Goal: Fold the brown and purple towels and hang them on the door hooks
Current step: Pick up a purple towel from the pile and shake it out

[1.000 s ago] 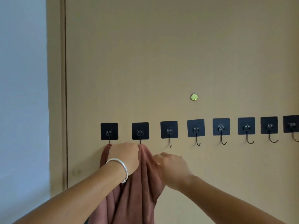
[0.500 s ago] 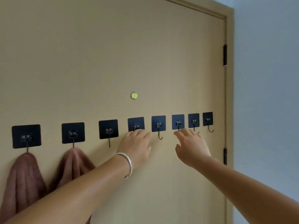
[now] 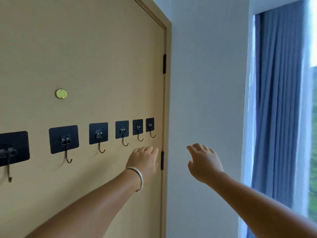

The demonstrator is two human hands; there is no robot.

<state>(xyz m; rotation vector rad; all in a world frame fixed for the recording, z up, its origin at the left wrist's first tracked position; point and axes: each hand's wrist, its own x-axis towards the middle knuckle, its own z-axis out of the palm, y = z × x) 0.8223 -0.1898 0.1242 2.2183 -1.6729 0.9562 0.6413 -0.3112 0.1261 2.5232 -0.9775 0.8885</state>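
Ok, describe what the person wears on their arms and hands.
Both forearms are bare, with no sleeves in view. The left hand has a plain silver bangle round its wrist. The right hand and its wrist carry nothing: no ring, watch or glove shows on either.

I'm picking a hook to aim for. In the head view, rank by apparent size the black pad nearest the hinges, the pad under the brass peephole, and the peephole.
1. Pad under the peephole
2. Pad nearest the hinges
3. Brass peephole

Nearness may explain the pad difference.
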